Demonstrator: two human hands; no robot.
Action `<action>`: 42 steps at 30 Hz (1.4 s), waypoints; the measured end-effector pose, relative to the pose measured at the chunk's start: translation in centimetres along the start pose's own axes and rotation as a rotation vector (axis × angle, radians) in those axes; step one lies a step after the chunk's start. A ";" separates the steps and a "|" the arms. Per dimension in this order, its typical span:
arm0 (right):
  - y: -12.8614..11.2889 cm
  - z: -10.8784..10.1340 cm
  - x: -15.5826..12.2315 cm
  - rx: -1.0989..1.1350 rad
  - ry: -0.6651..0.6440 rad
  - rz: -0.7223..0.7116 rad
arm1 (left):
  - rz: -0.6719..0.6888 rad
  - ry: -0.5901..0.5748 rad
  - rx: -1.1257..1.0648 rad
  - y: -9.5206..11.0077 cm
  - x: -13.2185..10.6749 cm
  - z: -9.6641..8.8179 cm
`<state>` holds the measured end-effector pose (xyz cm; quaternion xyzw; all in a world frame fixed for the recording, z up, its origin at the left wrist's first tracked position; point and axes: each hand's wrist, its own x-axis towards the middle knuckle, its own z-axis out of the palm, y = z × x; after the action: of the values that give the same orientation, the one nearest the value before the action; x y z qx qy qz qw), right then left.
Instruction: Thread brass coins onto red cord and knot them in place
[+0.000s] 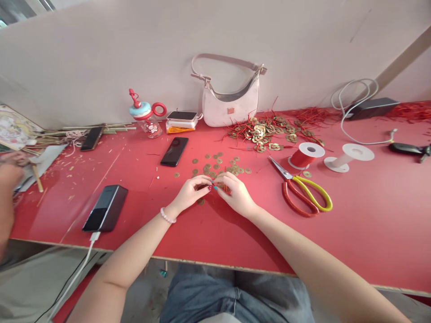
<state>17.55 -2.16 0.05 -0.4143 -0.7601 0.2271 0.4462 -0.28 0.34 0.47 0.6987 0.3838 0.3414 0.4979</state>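
Red cord point(225, 189) is pinched by left hand point(191, 192) and right hand point(236, 194); brass coins point(218, 167) at 12 o'clock could be scattered by a slip.

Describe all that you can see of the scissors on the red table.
The scissors lie flat and closed on the red table, right of the right hand, which does not touch them. The metal blades point away and to the left; one handle loop looks red, the other yellow. The spool of red cord stands just beyond, apart.
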 end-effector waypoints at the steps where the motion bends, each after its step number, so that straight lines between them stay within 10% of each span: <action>1: 0.0 0.0 0.0 0.004 0.003 0.003 | 0.003 -0.003 0.006 0.0 0.0 0.0; 42: 0.4 0.0 -0.2 -0.012 0.019 0.051 | -0.046 0.011 0.098 0.1 -0.2 -0.1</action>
<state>17.83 -2.09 -0.36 -0.4383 -0.7465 0.2298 0.4448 -0.41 0.18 0.56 0.7114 0.4188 0.3145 0.4686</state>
